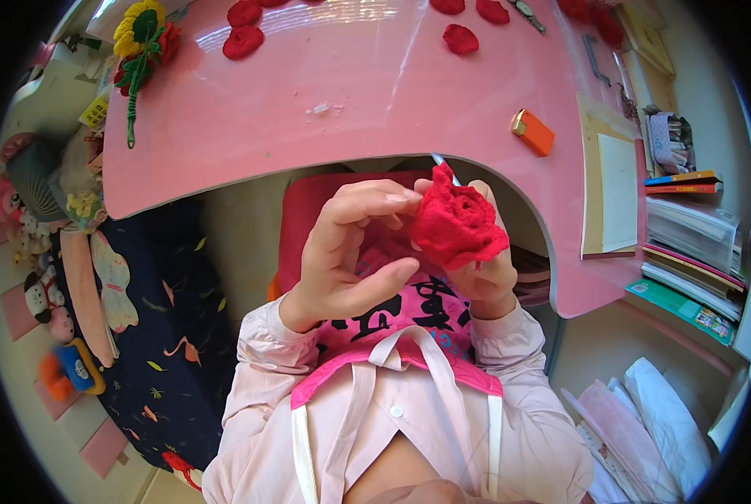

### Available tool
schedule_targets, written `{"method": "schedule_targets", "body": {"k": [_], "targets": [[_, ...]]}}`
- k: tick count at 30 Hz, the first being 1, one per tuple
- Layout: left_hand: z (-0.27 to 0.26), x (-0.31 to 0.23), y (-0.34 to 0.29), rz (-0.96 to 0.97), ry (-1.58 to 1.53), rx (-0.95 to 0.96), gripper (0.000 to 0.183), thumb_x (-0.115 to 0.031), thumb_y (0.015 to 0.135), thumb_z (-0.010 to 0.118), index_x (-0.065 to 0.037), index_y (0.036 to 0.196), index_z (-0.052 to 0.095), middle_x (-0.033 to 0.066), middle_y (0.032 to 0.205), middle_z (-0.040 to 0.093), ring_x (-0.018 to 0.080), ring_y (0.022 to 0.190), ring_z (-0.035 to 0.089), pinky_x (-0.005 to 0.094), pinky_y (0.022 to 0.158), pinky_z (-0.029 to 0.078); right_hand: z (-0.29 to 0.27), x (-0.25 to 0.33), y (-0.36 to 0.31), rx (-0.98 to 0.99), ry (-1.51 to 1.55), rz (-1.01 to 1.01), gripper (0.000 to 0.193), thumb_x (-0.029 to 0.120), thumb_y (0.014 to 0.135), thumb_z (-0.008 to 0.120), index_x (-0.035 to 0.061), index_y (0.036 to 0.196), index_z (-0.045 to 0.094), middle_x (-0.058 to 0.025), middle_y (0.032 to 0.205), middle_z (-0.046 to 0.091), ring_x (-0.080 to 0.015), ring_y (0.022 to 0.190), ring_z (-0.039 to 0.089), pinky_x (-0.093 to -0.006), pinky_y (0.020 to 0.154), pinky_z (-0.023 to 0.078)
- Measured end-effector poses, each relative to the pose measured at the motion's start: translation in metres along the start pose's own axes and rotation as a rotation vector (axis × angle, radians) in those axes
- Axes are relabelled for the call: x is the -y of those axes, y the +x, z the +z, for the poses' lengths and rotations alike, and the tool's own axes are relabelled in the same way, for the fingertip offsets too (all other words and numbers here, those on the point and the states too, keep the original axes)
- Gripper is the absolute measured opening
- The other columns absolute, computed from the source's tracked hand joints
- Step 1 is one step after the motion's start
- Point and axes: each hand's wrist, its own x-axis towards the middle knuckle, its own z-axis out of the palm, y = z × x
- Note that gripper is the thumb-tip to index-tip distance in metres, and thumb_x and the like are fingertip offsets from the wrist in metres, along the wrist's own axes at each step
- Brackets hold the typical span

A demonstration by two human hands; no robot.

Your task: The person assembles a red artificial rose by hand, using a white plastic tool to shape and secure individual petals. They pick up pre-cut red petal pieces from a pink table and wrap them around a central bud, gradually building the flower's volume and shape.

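Note:
In front of my chest, over the pink apron, I hold a red crocheted rose (459,223) with layered, ruffled petals. My right hand (497,281) grips it from behind and below, most of its fingers hidden by the flower. A thin silvery shaft (444,165) sticks out past the rose's far edge; what tool it belongs to is hidden. Left of the flower, my left hand (342,252) is open, thumb and fingers curved apart. Its fingertips are close to the petals; whether they touch I cannot tell.
Several loose red petals (242,42) lie across the pink table (308,126). A crocheted sunflower bouquet (140,59) is at far left, an orange lighter (532,133) at right. Books and folders (690,244) line the right side. A dark patterned cloth (173,319) spreads at left.

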Motion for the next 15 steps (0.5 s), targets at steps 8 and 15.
{"method": "schedule_targets", "body": {"k": [8,15], "targets": [[0.007,-0.002,0.004,0.052,0.163,-0.041,0.046,0.003,0.072,0.073,0.000,0.113,0.052,0.0122,0.104,0.057,0.0160,0.093,0.056,0.0250,0.074,0.047,0.002,-0.001,0.000,0.053,0.238,0.000,0.053,0.029,0.079,0.071,0.0080,0.113,0.036,-0.0286,0.137,0.033,-0.0358,0.126,0.040,-0.0444,0.101,0.039],[0.004,-0.002,0.005,0.101,0.221,-0.079,0.044,0.003,0.069,0.075,-0.003,0.109,0.056,0.0067,0.101,0.064,0.0182,0.088,0.057,0.0300,0.079,0.047,-0.003,-0.003,-0.001,0.138,0.386,0.062,0.055,0.026,0.084,0.065,0.0079,0.124,0.032,-0.0312,0.138,0.029,-0.0374,0.127,0.039,-0.0440,0.098,0.043]]}}
